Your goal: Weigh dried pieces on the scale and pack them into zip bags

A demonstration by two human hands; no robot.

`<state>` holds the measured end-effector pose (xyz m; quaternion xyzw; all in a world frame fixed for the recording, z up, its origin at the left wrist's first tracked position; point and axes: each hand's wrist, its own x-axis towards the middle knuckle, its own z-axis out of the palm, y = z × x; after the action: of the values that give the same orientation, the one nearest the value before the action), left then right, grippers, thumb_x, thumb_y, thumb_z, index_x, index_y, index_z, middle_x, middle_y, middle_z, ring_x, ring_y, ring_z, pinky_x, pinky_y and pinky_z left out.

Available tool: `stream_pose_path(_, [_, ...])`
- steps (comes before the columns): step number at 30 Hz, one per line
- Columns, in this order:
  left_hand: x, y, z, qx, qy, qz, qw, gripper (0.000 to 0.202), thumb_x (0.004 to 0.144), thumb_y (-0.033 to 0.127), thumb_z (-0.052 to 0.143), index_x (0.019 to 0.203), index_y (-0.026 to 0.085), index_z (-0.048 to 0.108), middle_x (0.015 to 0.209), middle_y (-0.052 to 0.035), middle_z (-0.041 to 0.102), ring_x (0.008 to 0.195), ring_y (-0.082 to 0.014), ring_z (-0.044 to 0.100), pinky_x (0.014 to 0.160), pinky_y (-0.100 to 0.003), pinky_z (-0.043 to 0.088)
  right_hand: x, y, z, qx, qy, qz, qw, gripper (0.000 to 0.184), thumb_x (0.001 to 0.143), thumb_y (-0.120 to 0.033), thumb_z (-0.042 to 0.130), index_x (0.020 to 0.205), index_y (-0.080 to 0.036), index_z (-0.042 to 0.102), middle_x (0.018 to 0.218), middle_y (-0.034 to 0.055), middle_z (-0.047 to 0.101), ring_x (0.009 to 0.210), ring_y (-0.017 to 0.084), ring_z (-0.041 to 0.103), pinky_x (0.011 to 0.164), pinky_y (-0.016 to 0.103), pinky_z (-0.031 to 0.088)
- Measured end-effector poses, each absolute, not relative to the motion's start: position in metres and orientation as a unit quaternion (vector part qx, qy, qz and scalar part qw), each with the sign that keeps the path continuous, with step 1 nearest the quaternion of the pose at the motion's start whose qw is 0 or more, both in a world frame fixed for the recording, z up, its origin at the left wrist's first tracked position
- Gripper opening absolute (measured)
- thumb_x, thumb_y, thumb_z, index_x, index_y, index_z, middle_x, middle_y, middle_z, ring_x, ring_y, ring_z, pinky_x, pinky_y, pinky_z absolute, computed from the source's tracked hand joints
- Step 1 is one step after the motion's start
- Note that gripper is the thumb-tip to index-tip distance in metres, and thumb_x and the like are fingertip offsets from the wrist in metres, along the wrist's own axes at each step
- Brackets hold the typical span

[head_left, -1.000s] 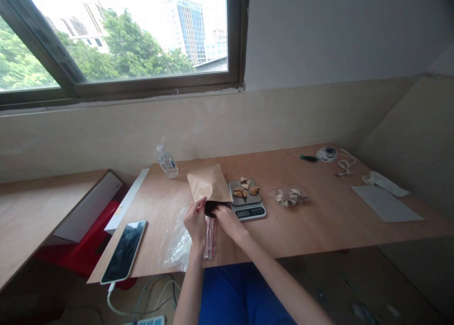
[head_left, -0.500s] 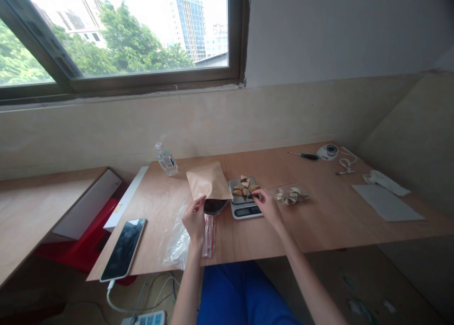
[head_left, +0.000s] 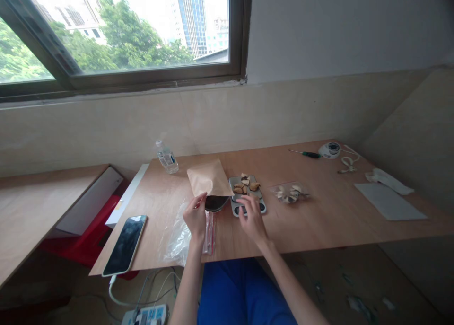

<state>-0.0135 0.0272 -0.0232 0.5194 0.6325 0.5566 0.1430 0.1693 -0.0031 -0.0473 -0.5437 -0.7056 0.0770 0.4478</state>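
Observation:
My left hand [head_left: 196, 217] pinches the near edge of a brown kraft paper bag [head_left: 209, 179], whose dark mouth faces me. Over the front of a small kitchen scale [head_left: 264, 207] is my right hand [head_left: 251, 216], fingers spread and partly bent, with nothing visible in them; it covers part of the display. Several dried brownish pieces [head_left: 244, 186] lie on the scale's metal plate. Right of the scale rests a clear zip bag [head_left: 291, 192] with more pale and dark pieces inside. Below the left hand are clear plastic bags [head_left: 177, 240] with red zip strips [head_left: 210, 235].
A water bottle [head_left: 166, 158] stands at the back left. A phone [head_left: 125, 244] on a charging cable lies at the left front edge. Toward the right are a screwdriver [head_left: 310, 154], a white dome camera [head_left: 329, 150], a white sheet [head_left: 390, 202] and a white cloth [head_left: 389, 181].
My right hand has moved left and nearer me, from the scale plate's right side to its display, and its fingers have opened. My left hand still holds the paper bag.

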Motion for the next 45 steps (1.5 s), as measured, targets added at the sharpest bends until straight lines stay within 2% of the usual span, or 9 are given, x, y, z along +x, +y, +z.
stream_pose_path(5, [-0.019,0.025,-0.022,0.514,0.640,0.555,0.137,0.024,0.077,0.042,0.058,0.087,0.025,0.072,0.082,-0.0005,0.072,0.068,-0.0148,0.064,0.065,-0.025,0.047,0.165,-0.002,-0.068,-0.604,-0.655,0.040,0.452,0.027,0.086,-0.014,0.036,0.106,-0.018,0.055,0.110,0.0128,0.052,0.104,0.025,0.049,0.089,0.043,0.040])
stream_pose_path(9, [-0.022,0.025,-0.021,0.513,0.637,0.558,0.136,0.025,0.077,0.044,0.057,0.086,0.026,0.071,0.083,-0.0006,0.072,0.069,-0.0155,0.065,0.066,-0.026,0.048,0.194,0.011,-0.080,-0.646,-0.641,-0.002,0.415,0.028,0.084,-0.015,0.038,0.106,-0.016,0.056,0.108,0.0143,0.054,0.097,0.026,0.049,0.084,0.043,0.040])
stream_pose_path(15, [-0.019,0.026,-0.022,0.519,0.641,0.549,0.138,0.025,0.078,0.043,0.057,0.088,0.026,0.071,0.083,-0.0007,0.072,0.068,-0.0157,0.064,0.066,-0.026,0.047,0.219,0.024,-0.074,-0.634,-0.684,0.010,0.361,0.021,0.084,-0.022,0.045,0.098,-0.019,0.060,0.099,0.0091,0.060,0.091,0.024,0.050,0.081,0.038,0.037])
stream_pose_path(23, [-0.018,0.026,-0.021,0.518,0.638,0.554,0.134,0.024,0.077,0.043,0.057,0.086,0.026,0.071,0.083,-0.0010,0.072,0.068,-0.0152,0.064,0.066,-0.026,0.047,0.224,0.045,-0.072,-0.668,-0.644,0.010,0.372,0.019,0.085,-0.028,0.046,0.089,-0.020,0.063,0.092,0.0072,0.063,0.089,0.024,0.051,0.080,0.037,0.035])
stream_pose_path(25, [-0.019,0.026,-0.022,0.517,0.639,0.552,0.137,0.025,0.077,0.043,0.057,0.087,0.026,0.071,0.083,-0.0010,0.072,0.067,-0.0151,0.064,0.066,-0.025,0.047,0.226,0.053,-0.073,-0.666,-0.642,0.011,0.380,0.019,0.085,-0.027,0.046,0.091,-0.020,0.063,0.096,0.0081,0.062,0.092,0.024,0.051,0.081,0.037,0.036])
stream_pose_path(31, [-0.020,0.026,-0.024,0.518,0.644,0.547,0.131,0.026,0.077,0.045,0.056,0.087,0.026,0.072,0.081,-0.0011,0.072,0.067,-0.0159,0.064,0.065,-0.026,0.047,0.235,0.070,-0.081,-0.652,-0.634,-0.017,0.415,0.033,0.086,-0.028,0.042,0.114,-0.017,0.054,0.126,0.0161,0.047,0.117,0.028,0.042,0.092,0.045,0.037])
stream_pose_path(36, [-0.020,0.026,-0.023,0.516,0.644,0.549,0.131,0.025,0.077,0.044,0.057,0.086,0.026,0.072,0.082,-0.0005,0.072,0.067,-0.0156,0.065,0.065,-0.025,0.047,0.248,0.087,-0.092,-0.636,-0.633,0.019,0.441,0.040,0.088,-0.028,0.037,0.124,-0.018,0.048,0.134,0.0154,0.041,0.127,0.026,0.036,0.099,0.048,0.034])
stream_pose_path(40, [-0.020,0.026,-0.022,0.520,0.643,0.547,0.131,0.022,0.077,0.041,0.058,0.086,0.026,0.072,0.082,-0.0002,0.072,0.067,-0.0152,0.065,0.065,-0.025,0.047,0.263,0.108,-0.099,-0.630,-0.635,0.108,0.433,0.038,0.086,-0.020,0.033,0.117,-0.015,0.054,0.122,0.0148,0.055,0.118,0.023,0.047,0.097,0.043,0.038])
stream_pose_path(45, [-0.020,0.025,-0.023,0.516,0.641,0.552,0.137,0.021,0.077,0.040,0.058,0.086,0.026,0.072,0.083,-0.0002,0.072,0.068,-0.0152,0.065,0.065,-0.025,0.047,0.277,0.119,-0.101,-0.619,-0.652,0.147,0.412,0.032,0.079,-0.016,0.044,0.105,-0.015,0.061,0.105,0.0120,0.066,0.098,0.021,0.060,0.090,0.037,0.044])
